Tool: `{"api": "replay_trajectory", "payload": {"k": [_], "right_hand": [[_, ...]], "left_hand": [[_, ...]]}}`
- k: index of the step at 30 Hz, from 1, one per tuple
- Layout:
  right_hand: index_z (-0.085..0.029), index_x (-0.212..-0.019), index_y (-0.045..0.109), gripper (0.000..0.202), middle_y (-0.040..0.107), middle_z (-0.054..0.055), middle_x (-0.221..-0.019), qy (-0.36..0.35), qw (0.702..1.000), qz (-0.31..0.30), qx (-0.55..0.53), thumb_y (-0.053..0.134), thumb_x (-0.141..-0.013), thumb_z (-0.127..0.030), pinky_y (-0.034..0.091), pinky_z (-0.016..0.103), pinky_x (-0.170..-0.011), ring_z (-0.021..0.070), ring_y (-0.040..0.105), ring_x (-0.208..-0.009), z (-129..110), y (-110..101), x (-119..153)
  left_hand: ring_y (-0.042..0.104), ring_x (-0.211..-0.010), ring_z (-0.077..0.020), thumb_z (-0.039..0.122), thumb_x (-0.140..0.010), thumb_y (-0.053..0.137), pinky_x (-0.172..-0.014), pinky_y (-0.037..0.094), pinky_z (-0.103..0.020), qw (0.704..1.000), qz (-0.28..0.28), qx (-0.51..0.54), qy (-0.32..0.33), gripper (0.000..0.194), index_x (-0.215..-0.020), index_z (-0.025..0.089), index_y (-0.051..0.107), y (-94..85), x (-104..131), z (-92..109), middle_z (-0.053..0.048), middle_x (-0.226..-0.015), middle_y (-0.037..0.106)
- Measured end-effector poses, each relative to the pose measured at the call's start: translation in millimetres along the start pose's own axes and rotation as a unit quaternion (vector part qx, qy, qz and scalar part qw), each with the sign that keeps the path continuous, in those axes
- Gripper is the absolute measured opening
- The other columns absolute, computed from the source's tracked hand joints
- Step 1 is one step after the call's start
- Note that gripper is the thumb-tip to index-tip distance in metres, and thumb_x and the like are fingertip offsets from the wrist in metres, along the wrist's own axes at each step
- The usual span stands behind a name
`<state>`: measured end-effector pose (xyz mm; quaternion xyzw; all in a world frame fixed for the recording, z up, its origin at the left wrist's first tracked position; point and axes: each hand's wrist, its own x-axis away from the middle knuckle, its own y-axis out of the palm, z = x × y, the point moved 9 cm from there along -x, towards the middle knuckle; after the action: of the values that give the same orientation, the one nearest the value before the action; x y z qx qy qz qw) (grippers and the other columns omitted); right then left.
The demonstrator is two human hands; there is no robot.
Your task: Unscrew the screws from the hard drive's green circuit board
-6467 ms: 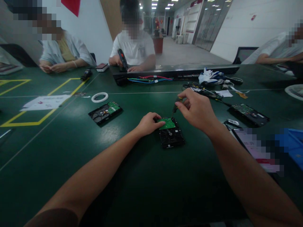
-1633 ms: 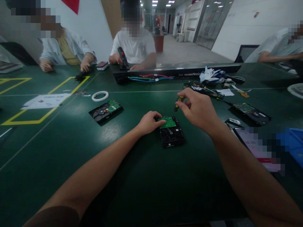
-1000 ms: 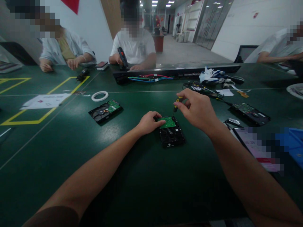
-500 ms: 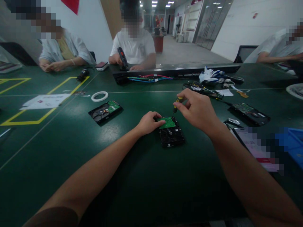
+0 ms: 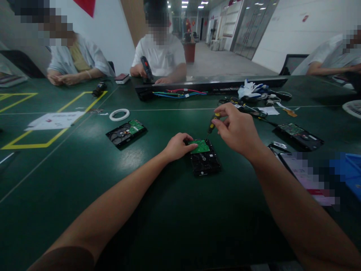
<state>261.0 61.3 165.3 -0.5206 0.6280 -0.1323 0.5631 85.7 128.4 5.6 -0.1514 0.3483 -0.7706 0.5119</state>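
Note:
A black hard drive (image 5: 205, 162) lies on the green table in front of me, its green circuit board (image 5: 202, 146) facing up. My left hand (image 5: 179, 146) grips the drive's upper left corner, thumb resting on the board. Between the fingers of my right hand (image 5: 238, 128) is a small yellow-and-black screwdriver (image 5: 213, 123), tilted, its tip pointing down at the drive's far right corner. Whether the tip touches a screw there is too small to tell.
Another hard drive (image 5: 126, 134) lies left beside a white ring (image 5: 119, 114); one more drive (image 5: 298, 136) is at right. Cables and gloves (image 5: 251, 90) lie behind. A phone (image 5: 306, 177) and blue crate (image 5: 349, 171) stand right. A person opposite holds a power screwdriver (image 5: 146, 67).
The screwdriver has tilted, its handle leaning further right, and my right hand has shifted slightly right. My left hand and the hard drive have stayed in place.

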Motion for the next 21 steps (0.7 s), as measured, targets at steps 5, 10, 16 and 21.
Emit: {"api": "replay_trajectory", "payload": {"k": [5, 10, 16, 21], "right_hand": [[-0.022, -0.105, 0.063, 0.013, 0.077, 0.009, -0.099, -0.007, 1.0, 0.012, 0.022, 0.067, -0.095, -0.028, 0.046, 0.036, -0.07, 0.0241, 0.069, -0.08, -2.8, -1.6, -0.6], [-0.022, -0.104, 0.063, 0.013, 0.075, 0.008, -0.095, -0.02, 0.999, 0.009, 0.039, 0.068, -0.093, -0.027, 0.044, 0.036, -0.069, 0.0236, 0.067, -0.078, -7.0, -2.9, -0.7], [-0.023, -0.11, 0.063, 0.017, 0.074, 0.007, -0.093, -0.019, 0.999, -0.019, 0.028, 0.064, -0.093, -0.022, 0.043, 0.037, -0.072, 0.0233, 0.065, -0.077, -8.4, 0.0, 0.2], [-0.023, -0.105, 0.063, 0.013, 0.073, 0.008, -0.096, -0.017, 0.997, -0.012, 0.076, 0.067, -0.095, -0.029, 0.042, 0.037, -0.073, 0.0242, 0.064, -0.079, -8.6, -1.1, 0.1]], "left_hand": [[0.063, -0.082, -0.019, 0.049, -0.089, 0.079, -0.072, 0.05, -0.032, 1.0, 0.0, -0.004, -0.004, 0.038, -0.112, 0.019, 0.074, -0.7, 0.0, -0.1, -0.007, -0.104, 0.07], [0.062, -0.079, -0.018, 0.05, -0.09, 0.078, -0.07, 0.05, -0.032, 1.0, -0.003, -0.008, -0.007, 0.038, -0.112, 0.02, 0.074, -0.6, 0.0, 0.4, -0.007, -0.106, 0.07], [0.063, -0.082, -0.019, 0.049, -0.089, 0.078, -0.074, 0.051, -0.033, 1.0, 0.008, -0.007, 0.007, 0.037, -0.111, 0.019, 0.075, -0.9, -0.4, 1.0, -0.007, -0.104, 0.07], [0.063, -0.083, -0.0198, 0.05, -0.089, 0.078, -0.075, 0.051, -0.034, 1.0, 0.001, -0.01, 0.001, 0.038, -0.112, 0.02, 0.075, -1.7, 0.1, 1.8, -0.007, -0.104, 0.07]]}}
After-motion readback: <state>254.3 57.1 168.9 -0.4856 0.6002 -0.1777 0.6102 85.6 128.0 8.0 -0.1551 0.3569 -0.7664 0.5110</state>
